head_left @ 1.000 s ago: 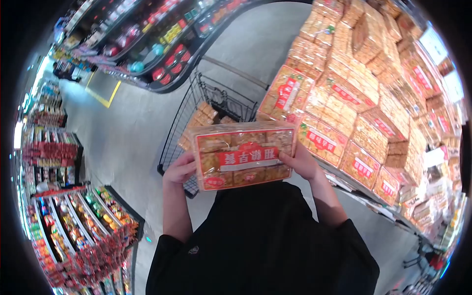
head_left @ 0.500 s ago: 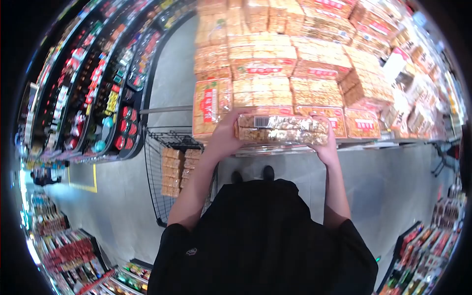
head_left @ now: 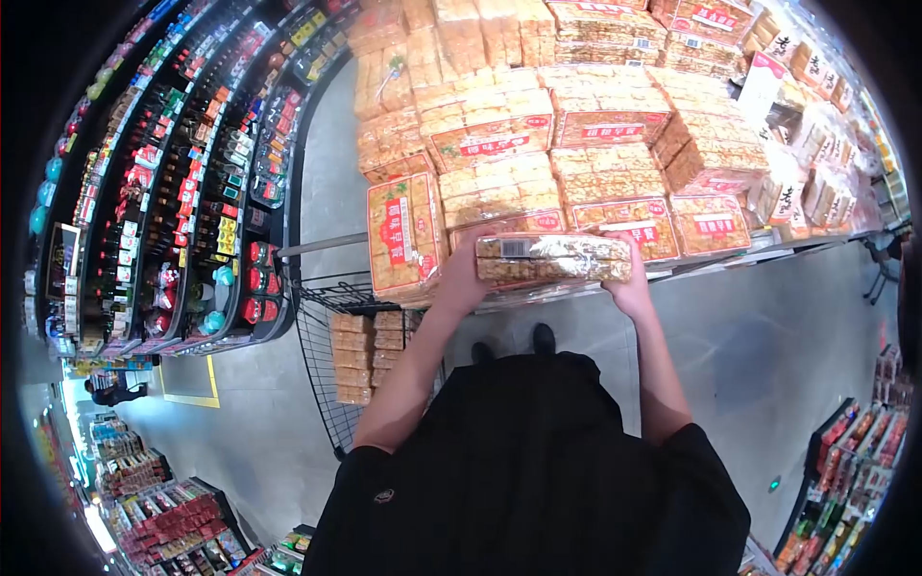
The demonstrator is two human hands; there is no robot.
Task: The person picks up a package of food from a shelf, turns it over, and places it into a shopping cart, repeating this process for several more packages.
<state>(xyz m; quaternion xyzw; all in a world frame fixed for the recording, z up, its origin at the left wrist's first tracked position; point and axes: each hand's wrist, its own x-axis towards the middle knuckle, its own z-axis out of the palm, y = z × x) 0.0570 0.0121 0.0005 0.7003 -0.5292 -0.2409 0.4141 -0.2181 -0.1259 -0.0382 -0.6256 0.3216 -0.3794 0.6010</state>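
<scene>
Between my two hands is a clear-wrapped pack of snack cakes (head_left: 554, 260), held level by its short ends with a barcode showing on its upper left. My left hand (head_left: 463, 280) grips the left end, and my right hand (head_left: 626, 286) grips the right end. Just beyond the pack rises a stacked display of similar golden snack packs (head_left: 492, 134) with red labels. One large pack (head_left: 408, 235) stands upright at the display's left corner, close to my left hand. My fingers are partly hidden behind the held pack.
At lower left of the display stands a black wire shopping cart (head_left: 322, 384) with several snack packs (head_left: 352, 357) inside. Curved shelves of bottles and jars (head_left: 173, 192) line the left. White-wrapped packs (head_left: 821, 154) fill the display's right end. Another person (head_left: 115, 392) is far left.
My view has turned a little, so the display shifts left and the cart shifts right in the picture. Both hands keep hold of the pack, which stays nearly level in front of me.
</scene>
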